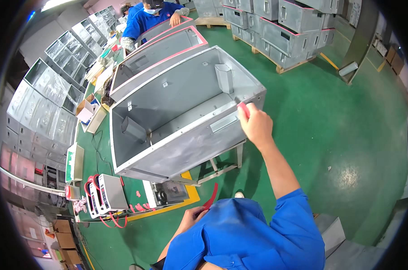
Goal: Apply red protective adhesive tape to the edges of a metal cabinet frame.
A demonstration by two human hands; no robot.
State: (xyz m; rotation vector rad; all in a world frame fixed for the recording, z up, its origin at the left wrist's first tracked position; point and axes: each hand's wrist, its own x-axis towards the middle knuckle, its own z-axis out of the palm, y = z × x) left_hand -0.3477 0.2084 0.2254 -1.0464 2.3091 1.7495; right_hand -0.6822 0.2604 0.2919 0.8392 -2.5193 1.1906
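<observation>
1 red piece (244, 109) sits pinched in the right hand (258, 128) at the grey box (181, 157)'s corner; the left hand (191, 218) pinches a red strip (212, 196).

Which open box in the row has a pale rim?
The nearest gray box, by the right hand; the boxes behind it show pinkish-red edging.

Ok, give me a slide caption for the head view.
Right hand holding a pink piece at an open grey box, left hand holding a red strip.
</observation>
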